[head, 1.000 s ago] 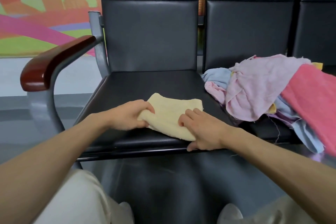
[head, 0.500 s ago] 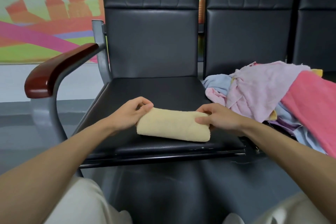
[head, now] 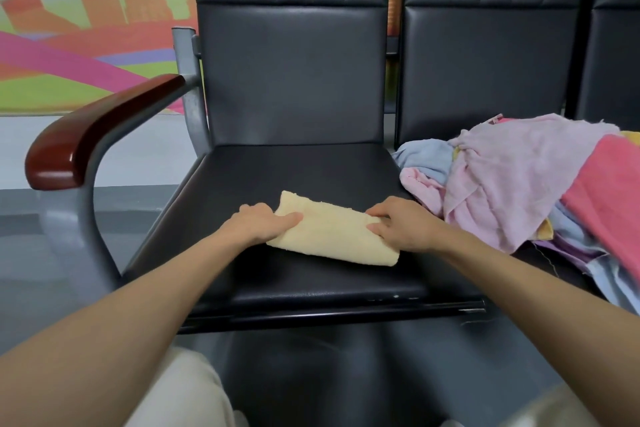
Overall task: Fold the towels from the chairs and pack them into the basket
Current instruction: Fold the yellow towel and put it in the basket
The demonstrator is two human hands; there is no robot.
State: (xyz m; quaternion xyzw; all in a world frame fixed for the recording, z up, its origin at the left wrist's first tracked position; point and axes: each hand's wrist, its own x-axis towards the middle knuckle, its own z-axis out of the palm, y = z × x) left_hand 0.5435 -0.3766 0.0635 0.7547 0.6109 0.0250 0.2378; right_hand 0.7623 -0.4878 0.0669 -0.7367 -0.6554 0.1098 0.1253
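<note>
Beige trouser knees [head: 180,388] show at the bottom edge, and both bare forearms reach forward over the front edge of the black seat [head: 294,170]. The left hand [head: 258,222] grips the left end of the yellow towel [head: 332,234], thumb laid on top and fingers curled round the far side. The right hand [head: 401,225] pinches the right end with bent fingers. The towel lies near the middle of the seat, toward its front edge, running slightly askew.

A second ago it was a wider, flatter piece under a flat right palm. It has since been doubled into a long narrow bundle, with a hand now at each end. By my judgement this towel's fold is nearly finished, and it will soon be ready for packing.

Further back on the neighbouring seat, spilling toward the shared edge, a loose pile of towels [head: 519,184] in pink, lilac and blue waits unfolded. The basket is not in view, so I cannot tell what it holds.
</note>
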